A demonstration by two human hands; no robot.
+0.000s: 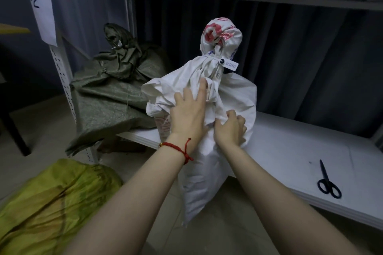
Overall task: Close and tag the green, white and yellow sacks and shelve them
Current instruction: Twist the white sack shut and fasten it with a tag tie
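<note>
The white sack (pixel 209 126) stands upright, its upper part against the front edge of the white shelf (pixel 290 151) and its bottom hanging below the edge toward the floor. Its neck is gathered and tied, with a small white tag (pixel 230 64) fixed at the tie, and the bunched top above the tie shows red print. The left hand (pixel 187 114) lies flat on the front of the white sack, fingers spread and pressing the cloth, a red string bracelet (pixel 180 148) round the wrist. The right hand (pixel 231 128) is just beside it, its grip curled and bunching a fold of the sack's cloth.

To the left of the white sack, the green sack (pixel 116 89) lies slumped on the shelf by the upright post, its top twisted closed, and part of it droops over the shelf edge. The yellow sack (pixel 51 203) lies on the floor, below and left of the white sack. A pair of black scissors (pixel 327 182) rests on the shelf well to the right of the white sack. A paper sheet (pixel 39 4) with a handwritten number hangs on the post above the green sack.
</note>
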